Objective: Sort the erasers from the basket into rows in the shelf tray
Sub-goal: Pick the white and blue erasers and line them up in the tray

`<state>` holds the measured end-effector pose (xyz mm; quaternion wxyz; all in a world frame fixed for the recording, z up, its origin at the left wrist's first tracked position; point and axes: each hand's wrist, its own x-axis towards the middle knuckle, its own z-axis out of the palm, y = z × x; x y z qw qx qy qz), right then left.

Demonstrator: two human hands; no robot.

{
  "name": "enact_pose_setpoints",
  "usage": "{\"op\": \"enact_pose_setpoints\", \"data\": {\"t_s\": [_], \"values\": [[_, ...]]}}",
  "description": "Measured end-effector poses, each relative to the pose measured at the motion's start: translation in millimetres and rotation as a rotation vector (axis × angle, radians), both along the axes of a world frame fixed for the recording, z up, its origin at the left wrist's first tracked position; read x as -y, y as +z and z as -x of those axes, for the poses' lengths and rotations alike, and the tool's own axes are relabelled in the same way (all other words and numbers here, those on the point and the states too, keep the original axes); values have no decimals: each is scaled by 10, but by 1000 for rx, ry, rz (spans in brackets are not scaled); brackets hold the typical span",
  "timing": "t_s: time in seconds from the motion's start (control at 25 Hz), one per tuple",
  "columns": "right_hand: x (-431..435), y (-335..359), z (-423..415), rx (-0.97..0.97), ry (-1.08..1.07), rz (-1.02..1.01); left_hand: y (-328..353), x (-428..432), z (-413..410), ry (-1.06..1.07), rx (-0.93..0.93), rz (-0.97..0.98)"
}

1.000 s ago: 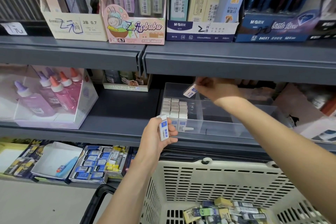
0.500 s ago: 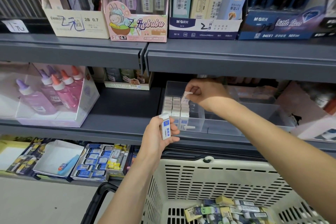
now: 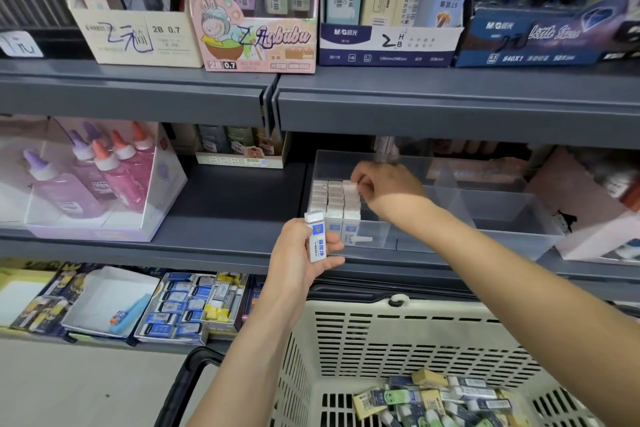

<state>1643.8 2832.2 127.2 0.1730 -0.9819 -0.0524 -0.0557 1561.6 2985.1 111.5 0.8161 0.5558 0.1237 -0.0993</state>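
At the far left of the middle shelf (image 3: 225,215), glue bottles (image 3: 86,180) stood in a clear box. On the shelf below, a box of packed erasers (image 3: 176,312) lay flat.

Near the middle, the left hand (image 3: 298,263) was raised in front of the shelf edge. Its thumb and fingers were curled round a white eraser (image 3: 316,236) with a blue sleeve, which stood upright with its bare end on top.

Just behind it, three rows (image 3: 335,204) of the same erasers stood on end, packed tight against the left end of the clear tray (image 3: 502,204). The right hand (image 3: 384,184) reached into the tray from the right, under the upper shelf. Its fingers were bent and its fingertips pinched the back eraser (image 3: 349,186) of the right-hand row, which stood in line with the others. The rest of the tray ran on to the right behind a divider.

Below, at the bottom right, the cream basket (image 3: 398,333) held a heap of loose erasers (image 3: 443,399) in mixed sleeves.
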Motion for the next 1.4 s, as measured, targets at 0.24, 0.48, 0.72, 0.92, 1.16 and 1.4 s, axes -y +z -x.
{"op": "enact_pose_setpoints", "data": {"t_s": [0.24, 0.48, 0.72, 0.92, 1.16, 1.4], "values": [[29, 87, 43, -6, 63, 139, -123, -32, 12, -23, 40, -81], [-51, 261, 475, -170, 222, -418, -158, -17, 40, -78, 115, -98], [16, 319, 590, -262, 208, -543, -121, -5, 65, -130, 144, -44], [246, 441, 528, -141, 39, -636, -131, 3, 72, 79, 289, -215], [301, 326, 424, -170, 1, -403, -241, -87, 40, 95, 244, -518], [264, 63, 432, -192, 62, -183, -313, -87, 6, 47, 259, -530]]}}
